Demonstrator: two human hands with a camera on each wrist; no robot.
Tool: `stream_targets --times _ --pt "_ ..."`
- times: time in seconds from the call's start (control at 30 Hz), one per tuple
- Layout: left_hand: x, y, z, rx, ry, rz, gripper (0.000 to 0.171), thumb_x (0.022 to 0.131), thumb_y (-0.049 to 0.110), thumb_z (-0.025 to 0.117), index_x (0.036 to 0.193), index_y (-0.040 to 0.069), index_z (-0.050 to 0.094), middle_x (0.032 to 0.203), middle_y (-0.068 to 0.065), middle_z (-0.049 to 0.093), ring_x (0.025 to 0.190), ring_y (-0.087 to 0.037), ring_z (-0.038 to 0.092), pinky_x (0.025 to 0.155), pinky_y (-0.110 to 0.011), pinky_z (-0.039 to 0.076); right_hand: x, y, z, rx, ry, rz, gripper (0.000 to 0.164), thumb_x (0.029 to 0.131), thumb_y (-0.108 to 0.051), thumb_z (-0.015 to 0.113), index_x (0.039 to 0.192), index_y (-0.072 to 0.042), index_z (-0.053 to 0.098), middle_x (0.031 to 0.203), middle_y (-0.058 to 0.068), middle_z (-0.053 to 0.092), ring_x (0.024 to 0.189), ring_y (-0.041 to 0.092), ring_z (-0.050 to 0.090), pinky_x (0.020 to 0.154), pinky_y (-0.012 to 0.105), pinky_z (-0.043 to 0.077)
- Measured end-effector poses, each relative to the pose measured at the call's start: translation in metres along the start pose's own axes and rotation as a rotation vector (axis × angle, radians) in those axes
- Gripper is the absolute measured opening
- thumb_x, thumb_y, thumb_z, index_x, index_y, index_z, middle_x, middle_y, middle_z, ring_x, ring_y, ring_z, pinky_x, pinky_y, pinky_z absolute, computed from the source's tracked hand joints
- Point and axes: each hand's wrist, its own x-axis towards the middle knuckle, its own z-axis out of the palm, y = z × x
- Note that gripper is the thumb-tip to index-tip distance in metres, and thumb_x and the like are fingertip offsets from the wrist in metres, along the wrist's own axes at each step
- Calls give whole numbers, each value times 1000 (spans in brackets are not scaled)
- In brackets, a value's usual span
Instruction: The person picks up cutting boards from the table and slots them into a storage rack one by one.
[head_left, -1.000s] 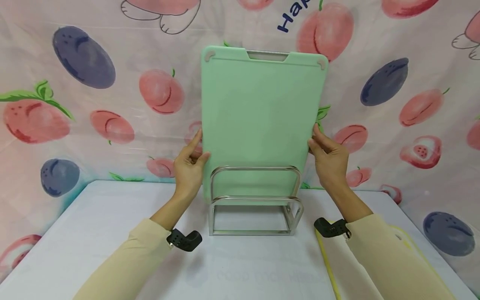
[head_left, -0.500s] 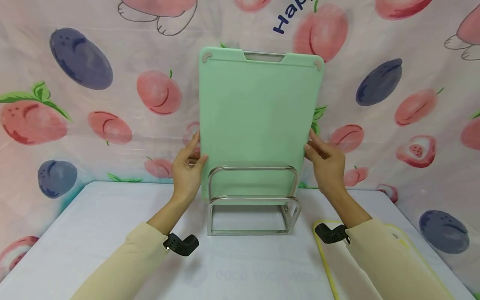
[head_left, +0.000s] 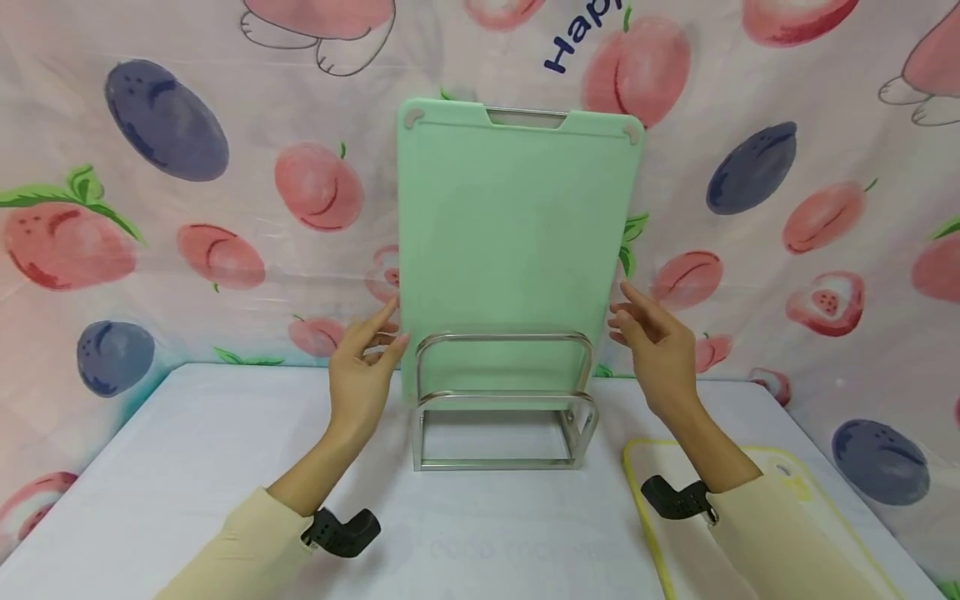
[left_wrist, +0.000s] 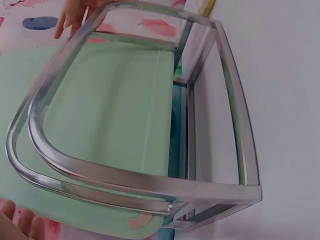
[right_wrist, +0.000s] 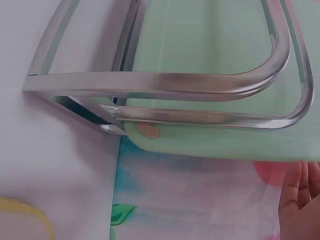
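Observation:
A mint-green cutting board [head_left: 517, 217] stands upright in a silver metal rack [head_left: 498, 464], leaning slightly back. The front hoops of the rack cross its lower part. My left hand [head_left: 358, 375] is beside the board's left edge with loosely bent fingers, close to it; whether a fingertip touches is hard to tell. On the opposite side my right hand [head_left: 662, 354] is a little apart from the right edge, thumb and fingers spread and holding nothing. In the right wrist view, that hand's fingers [right_wrist: 302, 190] show just past the board's edge.
A white cutting board with a yellow rim [head_left: 651, 533] lies flat on the white table [head_left: 247, 433], partly under my right forearm. Behind the table hangs a fruit-print cloth [head_left: 300, 100]. A black strap device [head_left: 341, 533] is on each wrist.
Both hands have let go of the green cutting board's sides and moved slightly down and outward. The board stays standing in the rack.

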Motion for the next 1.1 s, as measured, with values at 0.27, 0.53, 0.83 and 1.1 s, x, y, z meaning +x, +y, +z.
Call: stream_targets --times 0.27,0.53,0.83,1.1 --pt "-20 8 -5 -166 45 -26 34 83 5 63 117 1 58 95 -14 57 88 -19 56 75 -23 47 -13 0 -18 3 -19 40 38 86 -7 58 123 -6 54 102 17 59 88 20 59 77 25 48" --pt "-46 0 1 -261 -3 50 34 81 0 62 115 -3 57 94 -14 56 87 -23 56 77 -27 47 -32 -2 -40 17 -45 77 35 85 -4 59 120 0 55 99 16 59 84 17 61 75 26 48" --pt "-91 6 29 -292 -140 -35 32 83 2 62 114 6 57 97 -14 56 90 -23 55 76 -30 47 -62 -6 -76 104 -18 211 41 83 -2 61 122 6 50 97 8 61 86 14 62 74 26 48" --pt "-123 4 58 -403 -264 -232 33 83 14 64 114 9 56 102 -15 54 96 -25 52 80 -30 46 -93 -4 -111 164 -47 315 42 85 1 57 125 7 45 97 7 63 89 14 62 76 28 47"
